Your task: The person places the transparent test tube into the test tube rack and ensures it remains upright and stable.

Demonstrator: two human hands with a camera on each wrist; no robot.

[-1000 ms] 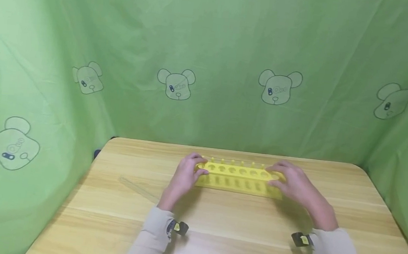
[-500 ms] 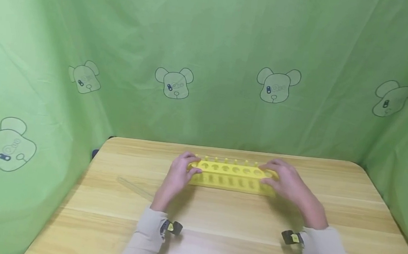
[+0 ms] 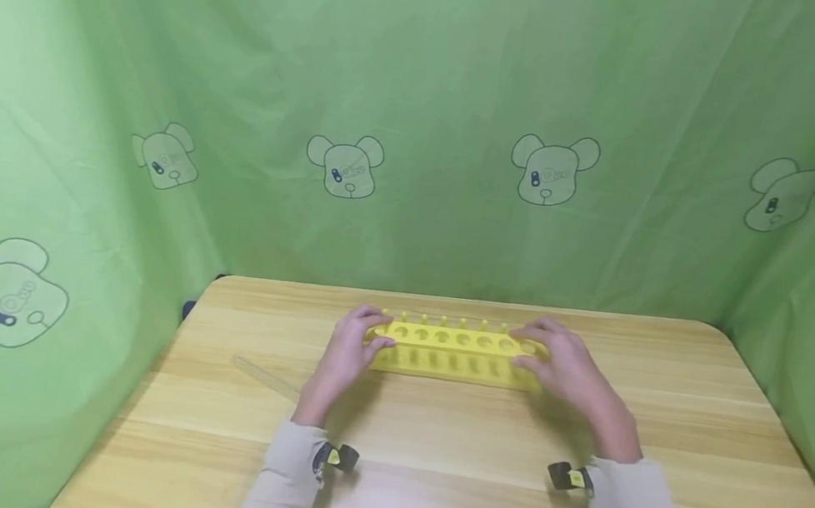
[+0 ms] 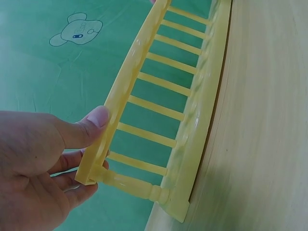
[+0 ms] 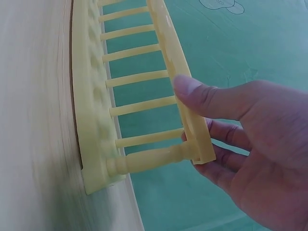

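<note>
A yellow test tube rack (image 3: 451, 345) stands upright toward the back of the table, with a row of round holes in its top plate and pegs along the far side. My left hand (image 3: 347, 352) grips the left end of the top plate, thumb in front and fingers behind. At the other end my right hand (image 3: 569, 371) pinches the plate the same way. In the left wrist view the rack's base (image 4: 204, 139) lies close along the tabletop; whether it touches is hard to tell. No tubes show in the holes.
A thin clear rod or tube (image 3: 265, 376) lies on the wooden table (image 3: 455, 502), left of my left forearm and partly hidden by it. Green curtains (image 3: 425, 231) with bear-head prints hang around the back and sides.
Both hands have moved a little to the left together with the test tube rack. Their grip on its two ends looks the same. The view has also shifted slightly.
</note>
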